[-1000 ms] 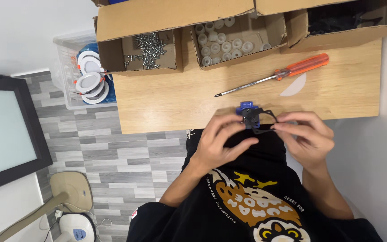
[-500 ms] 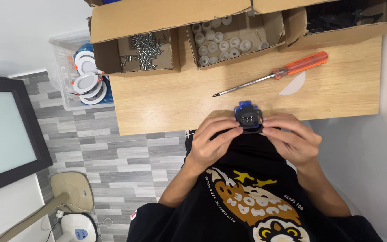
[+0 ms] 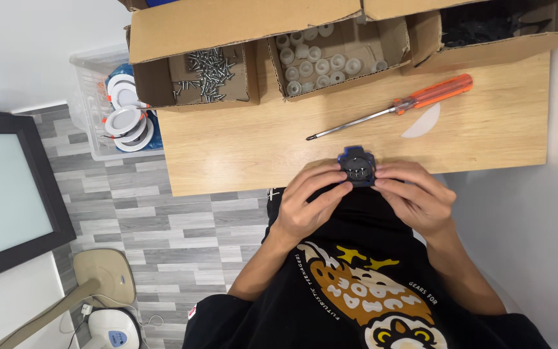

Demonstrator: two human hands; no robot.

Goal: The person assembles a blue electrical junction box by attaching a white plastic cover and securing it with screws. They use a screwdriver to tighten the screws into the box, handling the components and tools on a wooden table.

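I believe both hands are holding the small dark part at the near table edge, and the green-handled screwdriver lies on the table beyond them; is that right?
Nearly: the screwdriver has an orange handle, not green, as the head view shows. The rest holds: the left hand and right hand hold the small dark part at the near edge of the table, and the screwdriver lies beyond them.

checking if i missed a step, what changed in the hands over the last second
Both hands, left hand and right hand, drew closer around the small dark blue round part, turning its face with pale dots upward; its trailing black wire is no longer seen. The orange-handled screwdriver and open cardboard boxes stayed put.
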